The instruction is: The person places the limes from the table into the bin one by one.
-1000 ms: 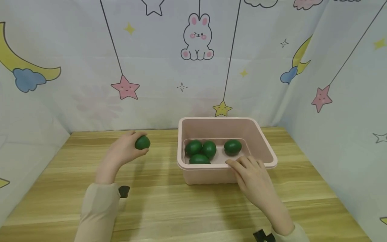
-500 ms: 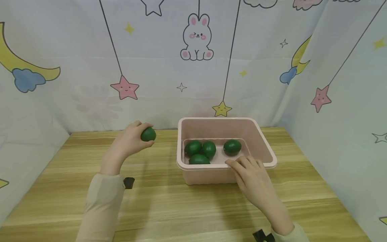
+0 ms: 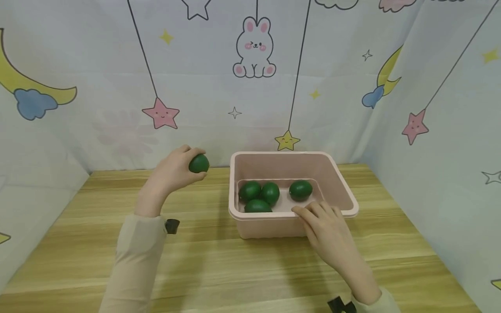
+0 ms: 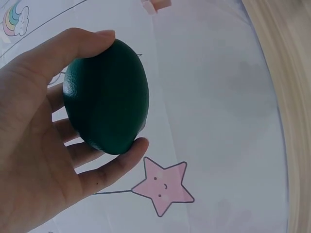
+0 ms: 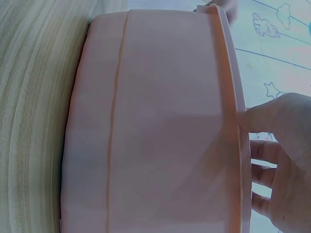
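My left hand (image 3: 172,174) holds a dark green egg-shaped fruit (image 3: 199,163) in the air, left of the pink plastic bin (image 3: 274,227). In the left wrist view, the thumb lies at one end of this smooth fruit (image 4: 107,97) and the fingers curl behind and beneath it. Several similar green fruits (image 3: 300,190) lie inside the bin, one of them partly hidden by the front rim. My right hand (image 3: 328,234) grips that front rim. The right wrist view has the thumb on the outside of the rim (image 5: 235,97) and the fingers over its other side.
The bin stands toward the back of a wood-grain table (image 3: 219,269). A white printed curtain (image 3: 203,78) hangs behind the table and along its sides. Black straps (image 3: 172,226) show at both wrists.
My left hand has risen and moved right toward the bin, carrying the green fruit. The right hand, the bin and the fruits inside it stay where they were.
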Available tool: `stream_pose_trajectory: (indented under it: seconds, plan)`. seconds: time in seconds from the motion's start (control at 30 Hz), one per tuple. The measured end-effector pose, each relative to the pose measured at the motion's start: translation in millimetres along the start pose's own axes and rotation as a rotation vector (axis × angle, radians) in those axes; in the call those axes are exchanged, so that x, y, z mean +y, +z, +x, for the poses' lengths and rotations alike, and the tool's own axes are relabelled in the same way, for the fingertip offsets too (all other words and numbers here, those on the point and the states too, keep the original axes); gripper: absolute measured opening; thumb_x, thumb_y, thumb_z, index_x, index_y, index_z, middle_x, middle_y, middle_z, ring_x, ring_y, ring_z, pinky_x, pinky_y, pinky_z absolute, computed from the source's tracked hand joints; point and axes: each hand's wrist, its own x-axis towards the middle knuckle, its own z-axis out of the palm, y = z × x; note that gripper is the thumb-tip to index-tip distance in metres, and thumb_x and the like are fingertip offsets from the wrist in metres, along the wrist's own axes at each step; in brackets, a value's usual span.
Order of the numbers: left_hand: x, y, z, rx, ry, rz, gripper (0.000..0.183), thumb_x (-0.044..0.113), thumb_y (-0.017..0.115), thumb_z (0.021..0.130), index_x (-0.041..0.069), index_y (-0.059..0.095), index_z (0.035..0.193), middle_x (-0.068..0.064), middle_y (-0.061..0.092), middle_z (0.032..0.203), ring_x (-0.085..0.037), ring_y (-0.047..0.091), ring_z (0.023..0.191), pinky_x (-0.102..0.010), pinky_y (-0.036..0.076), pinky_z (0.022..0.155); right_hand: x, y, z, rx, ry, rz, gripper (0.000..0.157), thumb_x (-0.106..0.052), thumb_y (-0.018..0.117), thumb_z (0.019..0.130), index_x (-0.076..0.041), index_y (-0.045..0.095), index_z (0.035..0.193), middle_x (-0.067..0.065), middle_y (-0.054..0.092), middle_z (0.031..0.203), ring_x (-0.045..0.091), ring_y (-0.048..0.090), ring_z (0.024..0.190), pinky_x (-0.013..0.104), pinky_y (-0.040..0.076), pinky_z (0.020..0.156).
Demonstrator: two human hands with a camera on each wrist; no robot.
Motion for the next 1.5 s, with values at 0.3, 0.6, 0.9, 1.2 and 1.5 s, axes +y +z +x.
stream_pose_trajectory:
  seconds: [0.3,0.6,0.9,1.2,1.5]
  plan:
    - [17.3,-7.1,11.0,0.012,0.038,0.045,0.054,0.033,0.066,0.077,0.018,0.049,0.127,-0.008,0.054,0.11,-0.025,0.053,0.091,-0.04,0.049,0.071,1,-0.2,0,0.004,0.003,-0.003,0.024,-0.018,0.061,0.084,-0.022,0.065,0.107,-0.005,0.058,0.087,0.015,0.052,0.084,0.03,0.036,0.069]
    - [40.7,-9.6,19.6,0.039,0.103,0.064,0.054,0.034,0.067,0.075,0.02,0.052,0.125,-0.005,0.055,0.106,-0.023,0.053,0.091,-0.038,0.049,0.074,0,-0.6,0,0.003,0.001,-0.001,0.025,-0.018,0.062,0.083,-0.022,0.064,0.107,-0.005,0.058,0.087,0.015,0.052,0.083,0.03,0.035,0.069]
    - [63.5,-11.7,29.0,0.007,0.14,0.071,0.052,0.033,0.067,0.076,0.023,0.052,0.125,-0.003,0.054,0.106,-0.021,0.053,0.095,-0.037,0.049,0.08,0,-1.0,0,0.005,-0.004,0.004,0.025,-0.018,0.062,0.083,-0.022,0.064,0.108,-0.005,0.058,0.087,0.015,0.052,0.083,0.03,0.036,0.069]
    - [80.3,-9.6,36.2,-0.023,0.18,0.105,0.055,0.033,0.068,0.076,0.021,0.051,0.126,-0.004,0.054,0.107,-0.021,0.052,0.095,-0.036,0.051,0.079,0,-1.6,0,0.006,-0.009,0.003,0.025,-0.02,0.062,0.084,-0.022,0.064,0.108,-0.005,0.058,0.088,0.014,0.052,0.083,0.03,0.036,0.069]
    - [100.7,-8.7,41.2,-0.065,0.215,0.162,0.056,0.034,0.067,0.076,0.023,0.049,0.128,-0.002,0.052,0.108,-0.019,0.052,0.095,-0.035,0.052,0.078,0,-1.3,0,0.001,-0.005,0.008,0.025,-0.019,0.063,0.083,-0.021,0.064,0.108,-0.005,0.058,0.088,0.015,0.053,0.084,0.031,0.036,0.071]
